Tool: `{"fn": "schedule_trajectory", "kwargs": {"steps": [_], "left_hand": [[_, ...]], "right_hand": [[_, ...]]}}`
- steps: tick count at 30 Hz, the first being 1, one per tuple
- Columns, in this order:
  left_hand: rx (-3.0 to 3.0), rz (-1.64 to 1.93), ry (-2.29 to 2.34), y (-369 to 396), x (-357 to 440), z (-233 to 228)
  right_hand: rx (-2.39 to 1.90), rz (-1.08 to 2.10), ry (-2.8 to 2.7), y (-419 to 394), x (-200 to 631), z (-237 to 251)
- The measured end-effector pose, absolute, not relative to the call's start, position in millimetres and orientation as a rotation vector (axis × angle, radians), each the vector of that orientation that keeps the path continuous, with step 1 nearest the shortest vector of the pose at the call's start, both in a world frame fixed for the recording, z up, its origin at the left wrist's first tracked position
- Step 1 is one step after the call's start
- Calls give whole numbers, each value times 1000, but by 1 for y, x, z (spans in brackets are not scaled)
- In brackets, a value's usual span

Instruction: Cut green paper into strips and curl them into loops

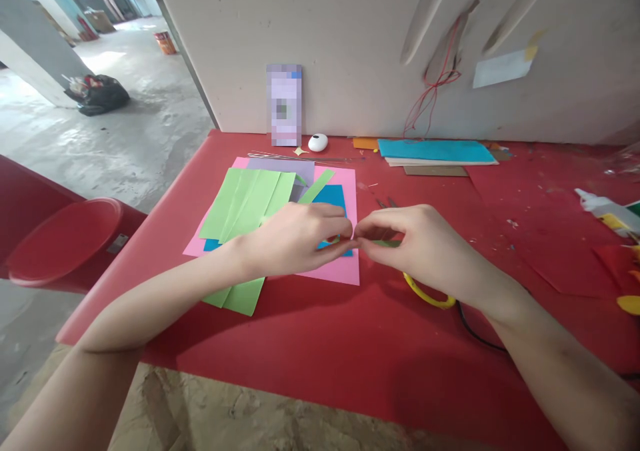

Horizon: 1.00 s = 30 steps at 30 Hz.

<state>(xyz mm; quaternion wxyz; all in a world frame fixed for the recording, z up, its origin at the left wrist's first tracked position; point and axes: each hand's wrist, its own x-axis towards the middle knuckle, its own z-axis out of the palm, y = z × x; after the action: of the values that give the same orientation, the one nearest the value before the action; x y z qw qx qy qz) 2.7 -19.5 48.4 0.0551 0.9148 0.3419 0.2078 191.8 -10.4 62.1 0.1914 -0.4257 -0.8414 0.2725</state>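
Red tabletop [320,344] carries a pink sheet [345,191] under green strips [245,204], where the left hand [293,238] and right hand [415,244] meet, both pinching a small green paper piece [387,243], seemingly mid-fold; the next crease needs steady fingertip pressure.

Both forearms come in from the bottom corners, bare, converging toward centre. Left hand [295,238] palm down, fingers curled, thumb and fingertips pinched together at its right end. Right hand [413,244] mirrors it, knuckles up, fingers bent inward into a pinch. The two pinches meet, fingertips touching.
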Motion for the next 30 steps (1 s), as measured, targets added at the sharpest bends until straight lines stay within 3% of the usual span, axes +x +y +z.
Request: {"fn": "schedule_trajectory", "kwargs": {"steps": [3, 12, 18, 26, 30], "left_hand": [[2798, 718, 1045, -19, 4, 49], [2679, 510, 1115, -25, 1, 59], [2614, 531, 1208, -18, -19, 80], [2570, 512, 1319, -10, -37, 89], [2578, 495, 1230, -9, -28, 79]], "right_hand": [[-1173, 751, -2338, -11, 190, 63], [-1194, 841, -2269, -9, 194, 67], [-1398, 836, -2168, 7, 217, 73], [-1719, 459, -2004, 32, 250, 78], [-1407, 378, -2118, 17, 233, 77]]}}
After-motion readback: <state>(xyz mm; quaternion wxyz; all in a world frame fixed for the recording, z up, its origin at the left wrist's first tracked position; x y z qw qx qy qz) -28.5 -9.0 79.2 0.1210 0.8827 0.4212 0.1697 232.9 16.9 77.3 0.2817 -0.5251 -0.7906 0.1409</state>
